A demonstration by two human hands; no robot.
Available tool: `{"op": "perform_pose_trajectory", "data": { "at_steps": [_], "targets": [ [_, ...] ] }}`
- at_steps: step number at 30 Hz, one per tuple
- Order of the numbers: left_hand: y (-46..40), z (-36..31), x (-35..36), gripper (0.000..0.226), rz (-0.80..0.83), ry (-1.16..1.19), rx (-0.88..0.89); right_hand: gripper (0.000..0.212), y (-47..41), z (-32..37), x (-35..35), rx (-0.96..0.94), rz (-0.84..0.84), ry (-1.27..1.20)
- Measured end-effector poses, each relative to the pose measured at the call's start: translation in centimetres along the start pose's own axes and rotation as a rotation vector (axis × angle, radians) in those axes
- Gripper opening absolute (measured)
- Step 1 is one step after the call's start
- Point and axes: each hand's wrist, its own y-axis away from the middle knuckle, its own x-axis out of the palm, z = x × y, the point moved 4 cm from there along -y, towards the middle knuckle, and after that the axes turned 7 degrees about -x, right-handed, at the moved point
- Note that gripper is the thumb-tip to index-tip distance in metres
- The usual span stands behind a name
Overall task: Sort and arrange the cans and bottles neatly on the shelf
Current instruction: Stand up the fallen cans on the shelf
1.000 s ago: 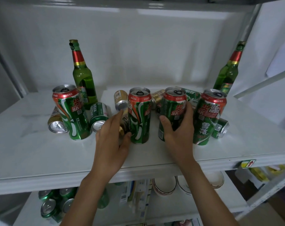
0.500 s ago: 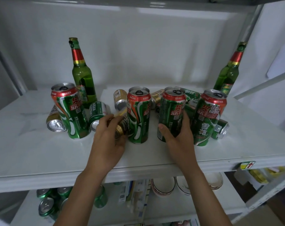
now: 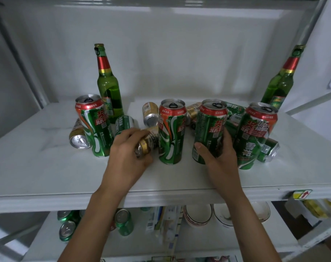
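Left hand (image 3: 127,157) curls round a small gold can (image 3: 147,143) lying on its side on the white shelf (image 3: 38,167) — fingers over the top, thumb under, base end facing the camera. Right hand (image 3: 220,156) wraps a tall green can (image 3: 210,129) standing upright, thumb on its front, fingers behind. Between the two hands, another tall can (image 3: 171,131) upright, just beside the gold one. Two more tall cans upright — one far left (image 3: 94,125), one far right (image 3: 254,135). Small cans lie on their sides around them: gold (image 3: 78,137) at left, green (image 3: 125,124) behind the left hand, gold (image 3: 150,114) further back, green (image 3: 268,150) at far right, others partly hidden behind the row. Two green glass bottles upright at the back, left (image 3: 108,84) and right (image 3: 280,82). Lower shelf holds green cans (image 3: 124,222) and stacked bowls (image 3: 197,214).
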Motion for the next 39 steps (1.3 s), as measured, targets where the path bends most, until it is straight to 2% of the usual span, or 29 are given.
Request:
{"op": "perform_pose_trajectory", "data": {
  "at_steps": [4,9,16,25,30,36,39],
  "targets": [
    [-0.5,-0.5,-2.4,0.061,0.046,0.06,-0.043,0.077,0.1,0.2,0.0,0.001,0.003,0.007],
    [-1.9,-0.8,-3.9,0.055,0.021,0.208,-0.116,0.078,0.2,0.2,0.0,0.016,0.001,-0.001],
    [-3.9,-1.0,-1.9,0.056,0.093,0.131,-0.001,0.08,0.1,0.2,0.0,0.015,0.006,0.024],
    [-4.4,0.5,0.4,0.075,0.244,0.254,-0.09,0.077,0.2,0.2,0.0,-0.001,-0.008,0.074],
    [-4.0,0.4,0.4,0.068,0.209,0.264,-0.052,0.072,0.4,0.7,0.1,-0.051,-0.071,0.162],
    [-3.7,0.7,0.4,0.061,0.159,0.31,-0.031,0.075,1.7,1.9,-0.2,-0.148,-0.167,0.317],
    [-2.6,-0.3,-0.1,0.064,0.026,0.331,-0.057,0.064,3.7,3.0,-1.1,-0.309,-0.254,0.347]
  ]
}}
